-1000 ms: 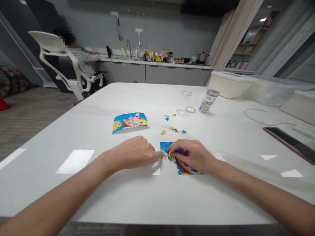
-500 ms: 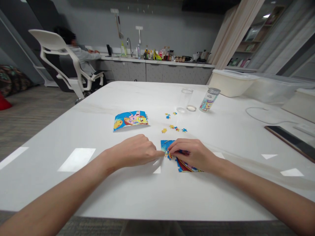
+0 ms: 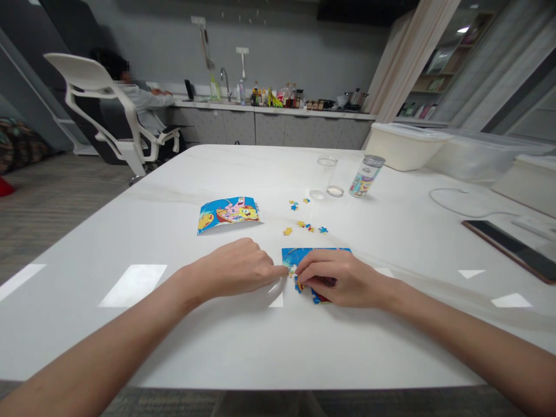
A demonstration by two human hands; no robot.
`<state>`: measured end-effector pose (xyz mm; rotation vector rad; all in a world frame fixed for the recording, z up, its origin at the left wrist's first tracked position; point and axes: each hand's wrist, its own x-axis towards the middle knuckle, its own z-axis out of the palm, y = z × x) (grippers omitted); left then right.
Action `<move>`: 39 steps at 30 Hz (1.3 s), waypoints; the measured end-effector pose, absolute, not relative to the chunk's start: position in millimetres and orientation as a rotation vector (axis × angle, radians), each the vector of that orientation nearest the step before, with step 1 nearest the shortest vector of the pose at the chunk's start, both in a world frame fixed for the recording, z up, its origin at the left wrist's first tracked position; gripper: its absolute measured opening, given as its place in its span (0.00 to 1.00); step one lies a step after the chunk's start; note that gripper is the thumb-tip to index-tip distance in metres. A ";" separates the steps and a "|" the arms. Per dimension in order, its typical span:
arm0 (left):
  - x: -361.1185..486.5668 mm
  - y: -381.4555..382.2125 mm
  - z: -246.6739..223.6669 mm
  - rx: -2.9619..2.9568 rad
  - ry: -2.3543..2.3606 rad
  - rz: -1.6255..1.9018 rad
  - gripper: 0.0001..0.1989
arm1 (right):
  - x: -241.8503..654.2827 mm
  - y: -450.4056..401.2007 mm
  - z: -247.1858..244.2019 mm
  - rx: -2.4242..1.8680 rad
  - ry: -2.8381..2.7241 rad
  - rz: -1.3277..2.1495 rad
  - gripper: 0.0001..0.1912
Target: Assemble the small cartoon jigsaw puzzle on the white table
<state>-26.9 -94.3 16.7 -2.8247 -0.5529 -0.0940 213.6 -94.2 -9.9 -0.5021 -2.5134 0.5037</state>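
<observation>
A partly assembled jigsaw puzzle with a blue cartoon picture lies flat before me, much of it hidden under my right hand. My right hand is closed in a pinch on a small blue, red and yellow puzzle piece at the puzzle's left side. From the left, my left hand rests with its fingers curled and the index fingertip touching the puzzle's left edge. Several loose puzzle pieces lie beyond the puzzle, with more pieces farther back. A curved picture sheet shows similar cartoon figures.
A clear cylinder, a round lid and a printed canister stand farther back on the white table. At right lie a phone and a cable, near plastic bins. A person sits by the counter.
My right hand has shifted slightly at the puzzle, still pinching the piece, and more of the puzzle's top edge shows. My left hand keeps its place. The whole view has moved a little.
</observation>
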 end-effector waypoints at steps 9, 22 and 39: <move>-28.4 -91.9 10.1 -2.830 -0.576 -0.145 0.12 | 246.1 -44.5 2.6 -1.021 -2.194 0.171 0.09; -28.7 -90.3 8.9 -2.826 -0.556 -0.186 0.13 | 263.8 -20.8 -9.6 -1.429 -2.267 0.152 0.09; -31.2 -89.1 5.7 -2.813 -0.586 -0.106 0.11 | 260.9 -26.0 -4.0 -1.463 -2.274 0.172 0.11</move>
